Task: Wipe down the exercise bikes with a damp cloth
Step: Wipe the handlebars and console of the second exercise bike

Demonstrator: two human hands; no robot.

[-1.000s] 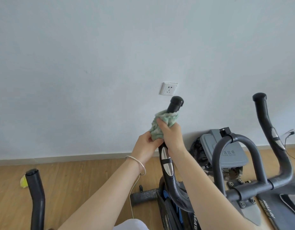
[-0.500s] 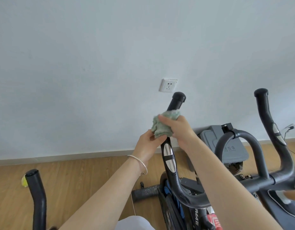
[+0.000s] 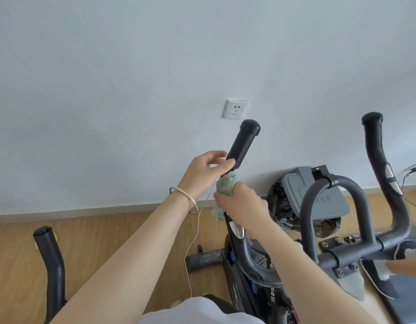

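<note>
A black exercise bike handlebar (image 3: 244,142) rises in the middle of the view, its capped end near a wall socket. My right hand (image 3: 243,202) grips a green cloth (image 3: 225,187) wrapped round the left handle, below the bare upper part. My left hand (image 3: 208,169) holds the same handle just above the cloth, thumb and fingers curled round it. A silver sensor plate (image 3: 236,228) shows on the handle under my right hand. The bike's right handle (image 3: 380,164) stands free at the right.
A white wall socket (image 3: 235,109) sits above the handle tip. A grey lidded bin with a black bag (image 3: 315,197) stands by the wall. Another bike's handle (image 3: 51,258) is at lower left. A thin cord (image 3: 193,242) hangs down. A blurred hand of another person (image 3: 405,265) shows at right.
My right hand has slid the cloth down the handle. My left hand has moved up from below the cloth and now holds the handle above it.
</note>
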